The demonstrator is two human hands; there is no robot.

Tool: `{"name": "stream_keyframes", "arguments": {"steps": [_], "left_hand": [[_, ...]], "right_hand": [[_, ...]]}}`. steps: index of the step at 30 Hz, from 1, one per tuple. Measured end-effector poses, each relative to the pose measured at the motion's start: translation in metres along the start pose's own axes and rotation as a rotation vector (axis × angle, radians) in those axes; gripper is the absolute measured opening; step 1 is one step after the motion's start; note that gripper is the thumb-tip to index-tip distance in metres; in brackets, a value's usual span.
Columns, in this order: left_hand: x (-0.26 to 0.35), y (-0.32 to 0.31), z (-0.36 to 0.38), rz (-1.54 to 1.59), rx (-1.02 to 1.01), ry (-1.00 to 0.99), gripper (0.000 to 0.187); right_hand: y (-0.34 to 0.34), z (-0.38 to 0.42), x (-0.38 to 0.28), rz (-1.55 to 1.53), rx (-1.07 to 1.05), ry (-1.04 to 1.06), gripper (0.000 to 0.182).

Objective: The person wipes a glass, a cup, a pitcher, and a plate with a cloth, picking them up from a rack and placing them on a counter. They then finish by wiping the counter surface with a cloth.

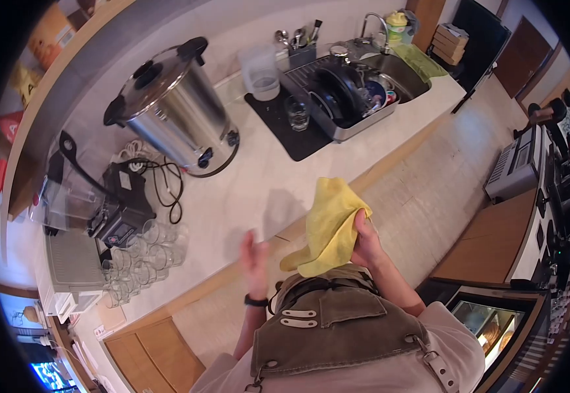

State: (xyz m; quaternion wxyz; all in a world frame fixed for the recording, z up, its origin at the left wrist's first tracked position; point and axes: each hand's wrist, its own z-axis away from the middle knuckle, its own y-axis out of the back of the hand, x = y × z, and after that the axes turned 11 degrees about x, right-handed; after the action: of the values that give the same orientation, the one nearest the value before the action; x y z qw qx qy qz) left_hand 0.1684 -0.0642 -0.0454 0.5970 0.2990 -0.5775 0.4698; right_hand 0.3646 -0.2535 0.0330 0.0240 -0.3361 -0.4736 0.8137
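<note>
A yellow cloth (329, 226) hangs in loose folds in front of my apron, above the floor beside the counter's front edge. My right hand (365, 243) grips it at its right side, thumb on top; the fingers behind the fabric are hidden. To the left of the cloth and apart from it, my left hand (254, 261) is raised with its fingers stretched out, a little blurred by motion. A dark band (256, 300) circles that wrist. The counter (232, 196) lies just beyond both hands.
A large steel urn (180, 111) stands on the counter, cables beside it. Several upturned glasses (142, 262) sit at the left near a black appliance (124, 203). Further right are a plastic jug (259, 75), a dish rack (363, 124) and a sink (406, 75).
</note>
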Motion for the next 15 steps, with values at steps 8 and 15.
{"name": "stream_keyframes", "arguments": {"steps": [8, 15], "left_hand": [[0.040, -0.211, 0.023, 0.278, -0.899, 0.468, 0.039], [0.068, -0.336, 0.029, -0.092, -1.212, 0.349, 0.037]], "right_hand": [[0.040, 0.090, -0.148, 0.092, -0.365, 0.402, 0.061], [0.076, 0.114, -0.161, 0.597, 0.078, 0.548, 0.064]]}}
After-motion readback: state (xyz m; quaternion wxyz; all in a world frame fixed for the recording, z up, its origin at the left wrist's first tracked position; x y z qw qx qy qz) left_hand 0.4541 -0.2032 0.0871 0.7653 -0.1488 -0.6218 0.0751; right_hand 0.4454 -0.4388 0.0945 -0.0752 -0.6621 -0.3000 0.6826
